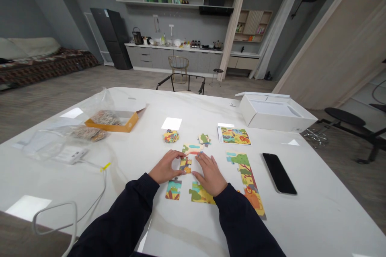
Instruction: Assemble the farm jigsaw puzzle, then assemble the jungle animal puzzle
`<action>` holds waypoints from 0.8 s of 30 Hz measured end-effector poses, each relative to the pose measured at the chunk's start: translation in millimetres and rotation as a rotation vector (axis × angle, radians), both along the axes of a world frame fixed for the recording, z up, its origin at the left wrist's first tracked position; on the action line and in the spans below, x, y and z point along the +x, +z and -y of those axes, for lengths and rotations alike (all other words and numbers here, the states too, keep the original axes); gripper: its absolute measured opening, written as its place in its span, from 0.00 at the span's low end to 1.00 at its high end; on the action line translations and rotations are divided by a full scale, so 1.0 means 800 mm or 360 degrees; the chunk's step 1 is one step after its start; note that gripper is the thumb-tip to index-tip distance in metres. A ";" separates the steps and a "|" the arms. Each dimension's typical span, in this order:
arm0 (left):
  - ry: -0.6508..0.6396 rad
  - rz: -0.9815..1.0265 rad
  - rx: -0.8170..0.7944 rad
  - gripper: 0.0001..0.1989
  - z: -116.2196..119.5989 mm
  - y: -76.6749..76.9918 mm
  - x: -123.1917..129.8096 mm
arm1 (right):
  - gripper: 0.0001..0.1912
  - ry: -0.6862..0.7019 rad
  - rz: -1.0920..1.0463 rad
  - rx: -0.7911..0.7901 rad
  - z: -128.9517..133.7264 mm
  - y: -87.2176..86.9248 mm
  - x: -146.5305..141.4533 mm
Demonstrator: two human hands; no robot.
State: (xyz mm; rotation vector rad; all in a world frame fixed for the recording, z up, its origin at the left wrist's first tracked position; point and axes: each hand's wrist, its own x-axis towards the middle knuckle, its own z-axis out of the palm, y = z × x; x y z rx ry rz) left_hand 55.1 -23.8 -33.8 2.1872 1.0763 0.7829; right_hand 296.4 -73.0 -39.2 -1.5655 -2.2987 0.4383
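Note:
A jigsaw puzzle piece (185, 165) with an orange animal lies between my two hands. My left hand (168, 166) grips its left side, forefinger at the top and thumb at the lower edge. My right hand (211, 175) is at its right side, thumb by the lower corner and fingers by the joined pieces (193, 148) just above. Nearer me are a frog piece (173, 190) and a green-and-yellow section (201, 193), partly under my right hand. To the right stands a joined strip (246, 176) with a lion, its lower left hidden by my sleeve.
Beyond my hands sit a pile of pieces (171, 136), a loose piece (204, 139) and the picture card (234, 135). A phone (279, 173) and white box (274, 111) are right. Left are an orange box (125, 125), plastic bags (57, 136) and a white cable (104, 186).

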 end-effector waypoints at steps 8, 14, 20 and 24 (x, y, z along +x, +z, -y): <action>0.0119 0.0022 -0.0001 0.28 -0.001 -0.002 -0.013 | 0.30 0.0008 -0.0002 -0.0055 0.000 0.004 0.001; 0.0093 -0.0025 -0.0030 0.28 -0.006 0.001 -0.015 | 0.30 -0.0002 -0.0009 -0.0050 0.000 0.004 0.001; 0.0097 -0.0041 -0.0029 0.25 -0.002 0.000 -0.013 | 0.30 0.0001 -0.0025 -0.0028 -0.001 0.000 0.001; 0.0092 0.0000 -0.0005 0.23 -0.001 0.007 -0.012 | 0.30 0.0008 -0.0032 -0.0028 0.000 -0.001 0.001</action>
